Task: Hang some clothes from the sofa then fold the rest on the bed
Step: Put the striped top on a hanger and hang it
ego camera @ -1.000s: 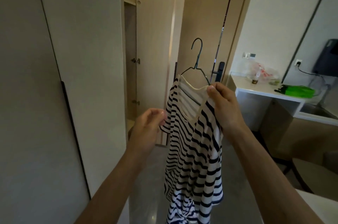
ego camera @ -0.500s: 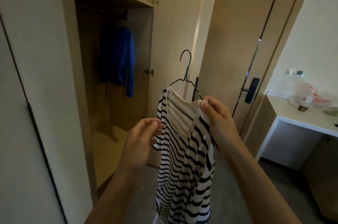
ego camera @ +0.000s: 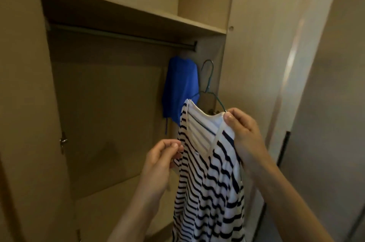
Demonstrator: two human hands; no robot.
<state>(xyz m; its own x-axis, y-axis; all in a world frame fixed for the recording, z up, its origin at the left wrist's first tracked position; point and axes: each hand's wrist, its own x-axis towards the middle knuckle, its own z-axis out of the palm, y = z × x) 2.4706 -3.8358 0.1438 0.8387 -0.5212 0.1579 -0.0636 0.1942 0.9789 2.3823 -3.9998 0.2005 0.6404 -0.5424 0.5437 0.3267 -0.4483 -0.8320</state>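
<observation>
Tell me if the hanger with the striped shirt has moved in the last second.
Yes. The hanger, carrying the striped shirt, has moved left into the wardrobe; its hook is now beside the blue garment, below the rail.

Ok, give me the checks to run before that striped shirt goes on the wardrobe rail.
1. Striped shirt seated on wire hanger: ok, collar lies over the hanger's arms.
2. Right hand grip: ok, pinches collar and hanger arm together.
3. Left hand: ok, pinches the shirt's side edge.
4. Hanger hook free: ok, upright, below the rail.
5. Rail space: ok, bare left of the blue garment.
6. Shirt's hem hanging clear: cannot tell, out of frame.
</observation>
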